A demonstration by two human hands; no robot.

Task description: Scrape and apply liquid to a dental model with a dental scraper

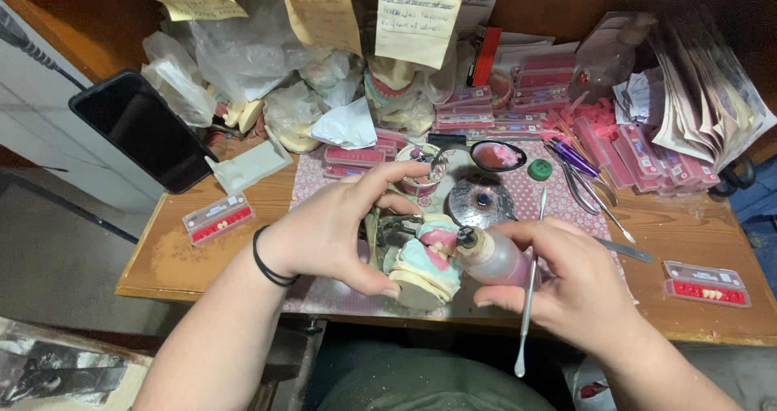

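The left hand [328, 229] curls around a dental cast [426, 264] mounted in a metal articulator, thumb underneath at its plaster base and fingers arched over the top, so it is clamped on the model. The right hand [566, 277] is closed on a small squeeze bottle [495, 257] of pink liquid, whose dark nozzle points left and sits right against the pink wax and teeth of the cast; the same hand also pins a slim metal spatula [530, 298] between its fingers, the blade hanging down past the table edge. The cast lies between the two hands, just above the near edge of the wooden table [174, 261], on a pink patterned mat [324, 294]. Just behind the hands stands a small burner [481, 201] with a tiny flame, and beside it a black dish [498, 155] of pink wax. A black phone [142, 128] rests well off to the left, and flat boxes of artificial teeth [217, 218] lie near both table ends.
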